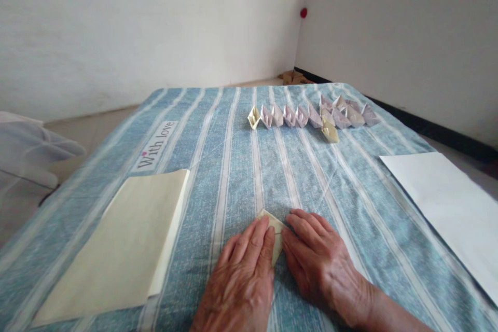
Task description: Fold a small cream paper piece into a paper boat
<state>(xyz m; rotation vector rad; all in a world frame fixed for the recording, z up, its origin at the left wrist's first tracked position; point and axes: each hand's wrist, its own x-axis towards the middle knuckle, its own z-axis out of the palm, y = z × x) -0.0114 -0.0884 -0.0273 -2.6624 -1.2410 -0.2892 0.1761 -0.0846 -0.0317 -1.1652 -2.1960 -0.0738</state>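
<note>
A small folded piece of cream paper (275, 233) is held on the blue-and-white striped cloth (233, 176), near its near edge, between the two hands. The left hand (243, 275) is laid over the paper's left side, its fingers (252, 241) kept together and pressed down on the fold. The right hand (322, 264) is set against the paper's right side, its fingers (303, 231) together and curved, with the fingertips touching the paper's edge.

The words "With love" can be read on a pale label (154, 146) printed on the cloth near its left edge, with a small pink heart above the "i". No other writing can be read. One large folded cream sheet (120, 244) is laid beside that label, along the near left corner of the cloth. One white sheet (443, 212) is laid at the right edge. Toward the far right corner, folded paper boats are lined up: six stand in a straight row, the first cream (253, 116) and five lilac-tinted (289, 115). About seven more are crowded in a cluster (342, 111) beyond them, including one cream boat (330, 131); their exact number cannot be told, as they overlap.
</note>
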